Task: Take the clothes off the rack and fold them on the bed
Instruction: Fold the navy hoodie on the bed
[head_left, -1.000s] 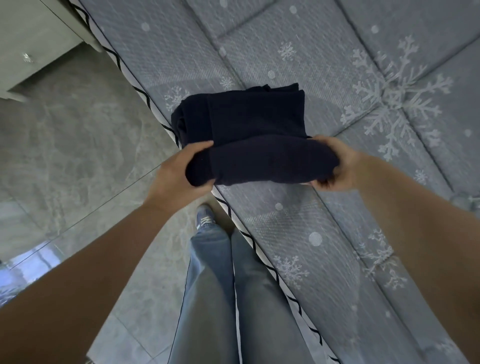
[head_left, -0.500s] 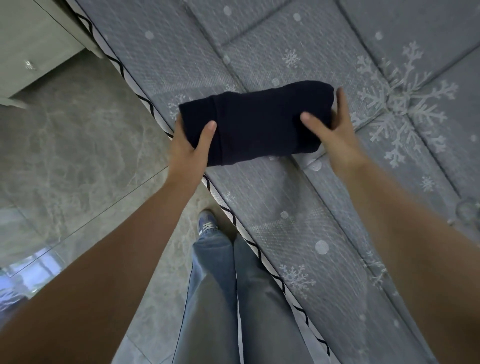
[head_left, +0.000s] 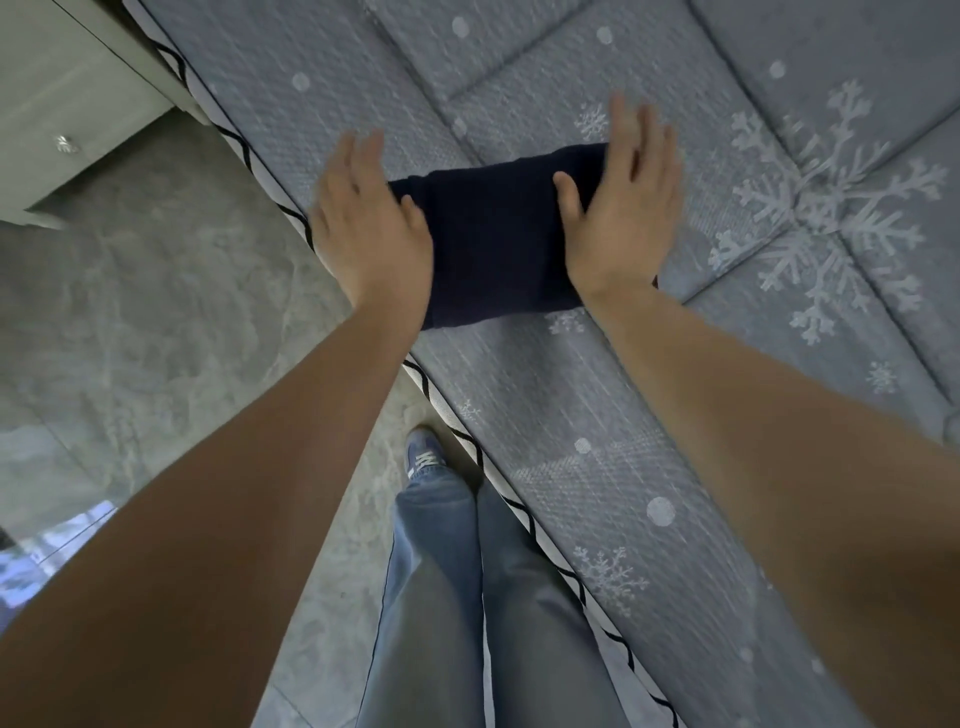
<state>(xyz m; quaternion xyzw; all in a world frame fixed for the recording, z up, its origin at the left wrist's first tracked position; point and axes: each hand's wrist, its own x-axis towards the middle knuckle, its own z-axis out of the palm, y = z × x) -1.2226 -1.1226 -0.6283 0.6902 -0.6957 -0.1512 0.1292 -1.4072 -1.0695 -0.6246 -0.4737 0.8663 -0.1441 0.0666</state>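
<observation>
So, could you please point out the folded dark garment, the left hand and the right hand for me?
folded dark garment (head_left: 493, 234), head view, on the bare middle of the fabric.
left hand (head_left: 371, 231), head view, on the back of the hand.
right hand (head_left: 623, 218), head view, on the back of the hand.

My left hand (head_left: 371, 236) and right hand (head_left: 621, 218) lie flat, fingers straight, on the two ends of a folded dark navy knitted garment (head_left: 496, 236). It sits near the trimmed edge of the grey snowflake-patterned quilted bed (head_left: 597, 467), beside my jeans.
</observation>
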